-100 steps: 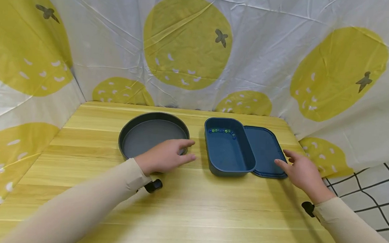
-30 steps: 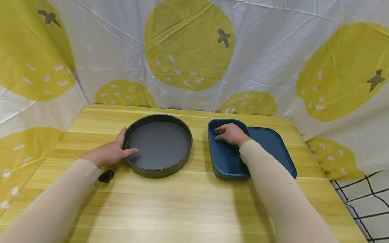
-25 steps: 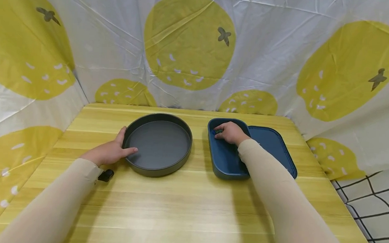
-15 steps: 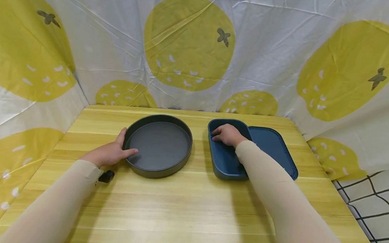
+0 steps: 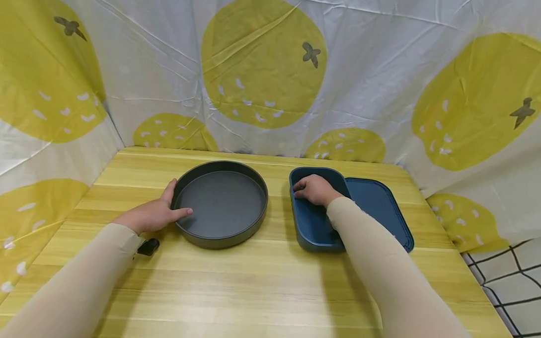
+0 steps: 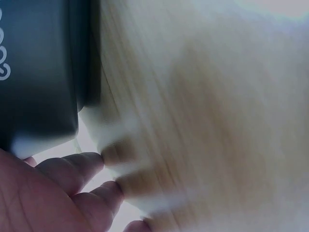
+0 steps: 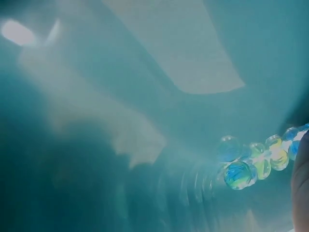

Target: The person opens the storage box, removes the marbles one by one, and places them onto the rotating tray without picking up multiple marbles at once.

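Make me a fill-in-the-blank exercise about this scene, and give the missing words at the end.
In the head view, the dark round pan stands to the ____ of the rectangular container.
The person's ____ grip is in that container, near the marbles.
The flat lid shares the container's colour, ____.
The white backdrop cloth is printed with large ____ fruit shapes.
Missing words: left; right; blue; yellow.

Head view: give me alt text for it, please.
A person's right hand is inside a blue rectangular container, while their left hand rests at the edge of a round gray pan. A flat blue lid lies right of the container on the wooden table.
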`<control>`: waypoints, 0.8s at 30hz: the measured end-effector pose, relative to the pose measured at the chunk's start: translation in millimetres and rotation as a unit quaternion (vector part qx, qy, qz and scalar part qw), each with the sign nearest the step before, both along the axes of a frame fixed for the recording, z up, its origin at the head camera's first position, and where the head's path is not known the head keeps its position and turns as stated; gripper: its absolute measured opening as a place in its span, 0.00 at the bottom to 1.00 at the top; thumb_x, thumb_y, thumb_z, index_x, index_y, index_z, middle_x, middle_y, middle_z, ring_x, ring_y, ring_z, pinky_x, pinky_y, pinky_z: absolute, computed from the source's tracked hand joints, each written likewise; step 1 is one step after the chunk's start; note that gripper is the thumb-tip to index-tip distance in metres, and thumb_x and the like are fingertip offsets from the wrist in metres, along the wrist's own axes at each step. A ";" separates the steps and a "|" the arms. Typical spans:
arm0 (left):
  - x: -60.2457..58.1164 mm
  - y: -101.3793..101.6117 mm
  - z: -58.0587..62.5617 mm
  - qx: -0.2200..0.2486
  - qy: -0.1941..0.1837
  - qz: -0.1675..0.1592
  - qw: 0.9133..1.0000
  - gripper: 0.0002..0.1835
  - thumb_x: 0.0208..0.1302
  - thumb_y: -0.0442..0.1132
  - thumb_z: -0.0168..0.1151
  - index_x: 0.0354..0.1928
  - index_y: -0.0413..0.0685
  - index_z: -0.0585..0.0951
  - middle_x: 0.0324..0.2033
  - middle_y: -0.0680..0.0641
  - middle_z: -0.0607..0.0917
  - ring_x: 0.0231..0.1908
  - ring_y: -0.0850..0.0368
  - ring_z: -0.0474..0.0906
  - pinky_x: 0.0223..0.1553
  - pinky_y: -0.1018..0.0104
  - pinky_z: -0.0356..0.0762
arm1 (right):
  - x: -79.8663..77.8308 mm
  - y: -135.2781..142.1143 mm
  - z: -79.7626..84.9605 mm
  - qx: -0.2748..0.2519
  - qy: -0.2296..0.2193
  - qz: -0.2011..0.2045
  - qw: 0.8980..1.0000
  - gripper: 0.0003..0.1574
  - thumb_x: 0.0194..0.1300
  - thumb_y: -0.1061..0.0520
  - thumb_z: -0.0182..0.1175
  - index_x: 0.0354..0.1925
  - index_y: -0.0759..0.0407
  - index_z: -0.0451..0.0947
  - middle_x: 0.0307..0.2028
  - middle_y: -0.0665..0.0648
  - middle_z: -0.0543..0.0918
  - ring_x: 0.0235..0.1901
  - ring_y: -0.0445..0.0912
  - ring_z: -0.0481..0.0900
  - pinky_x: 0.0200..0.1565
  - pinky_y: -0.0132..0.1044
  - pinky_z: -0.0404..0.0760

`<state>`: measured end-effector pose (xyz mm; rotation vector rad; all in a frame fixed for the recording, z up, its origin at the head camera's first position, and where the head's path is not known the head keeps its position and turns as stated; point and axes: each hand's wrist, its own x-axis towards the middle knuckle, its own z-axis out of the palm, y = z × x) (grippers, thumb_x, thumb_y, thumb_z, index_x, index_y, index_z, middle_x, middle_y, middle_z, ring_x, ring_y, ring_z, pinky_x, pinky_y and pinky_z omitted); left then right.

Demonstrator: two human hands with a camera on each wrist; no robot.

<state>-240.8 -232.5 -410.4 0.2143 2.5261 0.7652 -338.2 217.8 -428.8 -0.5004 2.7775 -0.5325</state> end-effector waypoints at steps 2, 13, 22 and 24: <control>0.0 0.1 0.2 0.003 -0.001 0.000 1.000 0.66 0.74 0.71 0.54 0.79 0.44 0.17 0.80 0.21 0.42 0.76 0.23 0.57 0.74 0.30 0.59 | 0.0 0.7 0.6 -0.004 0.000 -0.002 1.000 0.18 0.74 0.54 0.65 0.58 0.57 0.88 0.59 0.60 0.88 0.67 0.59 0.78 0.69 0.53 0.75; 0.6 -0.8 0.9 0.002 0.001 0.001 1.000 0.66 0.74 0.71 0.54 0.80 0.44 0.17 0.80 0.20 0.43 0.76 0.22 0.58 0.74 0.29 0.59 | 3.2 5.1 12.4 -0.039 -0.003 -0.025 0.999 0.19 0.75 0.52 0.65 0.59 0.56 0.88 0.60 0.59 0.88 0.63 0.57 0.82 0.65 0.53 0.79; 1.9 -0.5 0.2 0.012 0.000 0.000 1.000 0.65 0.75 0.70 0.54 0.80 0.44 0.17 0.81 0.22 0.39 0.77 0.22 0.54 0.74 0.29 0.57 | 5.7 9.2 29.4 -0.088 -0.025 -0.061 0.994 0.23 0.77 0.48 0.63 0.65 0.54 0.84 0.63 0.60 0.85 0.64 0.58 0.82 0.63 0.55 0.81; 2.2 0.2 0.9 0.013 -0.001 0.002 1.000 0.65 0.75 0.70 0.53 0.80 0.45 0.17 0.81 0.23 0.38 0.77 0.22 0.55 0.75 0.29 0.57 | 7.7 8.9 34.8 -0.102 -0.032 -0.070 0.992 0.24 0.78 0.47 0.62 0.65 0.53 0.83 0.62 0.60 0.86 0.63 0.58 0.82 0.63 0.55 0.81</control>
